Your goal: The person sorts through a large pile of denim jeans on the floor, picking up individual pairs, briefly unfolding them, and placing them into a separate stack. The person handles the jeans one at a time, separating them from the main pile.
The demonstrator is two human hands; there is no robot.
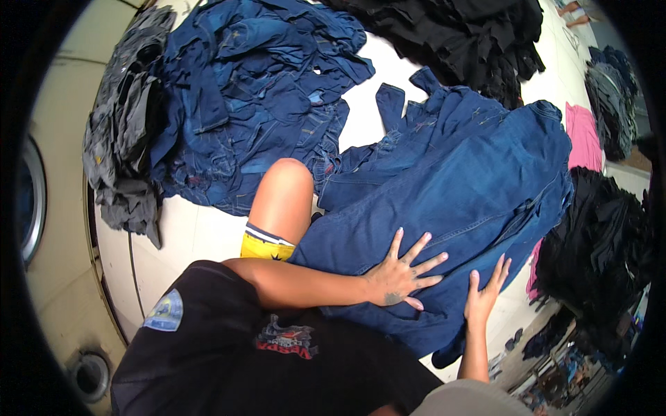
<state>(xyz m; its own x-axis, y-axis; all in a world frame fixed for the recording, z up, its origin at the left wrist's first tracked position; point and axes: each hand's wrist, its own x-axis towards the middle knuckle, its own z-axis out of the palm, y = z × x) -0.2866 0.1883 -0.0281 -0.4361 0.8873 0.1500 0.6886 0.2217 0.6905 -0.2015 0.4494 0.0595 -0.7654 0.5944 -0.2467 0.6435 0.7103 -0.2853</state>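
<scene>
A stack of blue denim jeans [479, 180] lies spread on the white floor in front of me. My left hand [401, 276] rests flat on its near part, fingers spread and pointing up to the right. My right hand [487, 292] presses flat on the denim just to the right, fingers together and pointing away from me. Neither hand grips anything. My bare knee [283, 197], with a yellow shorts hem below it, sits at the stack's left edge.
A heap of dark blue denim pieces [257, 90] lies at upper left, with grey garments [125, 139] beside it. Black clothing piles sit at the top [465, 35] and right [596, 249]. A pink cloth [583, 135] lies at right. A floor drain [89, 374] is at lower left.
</scene>
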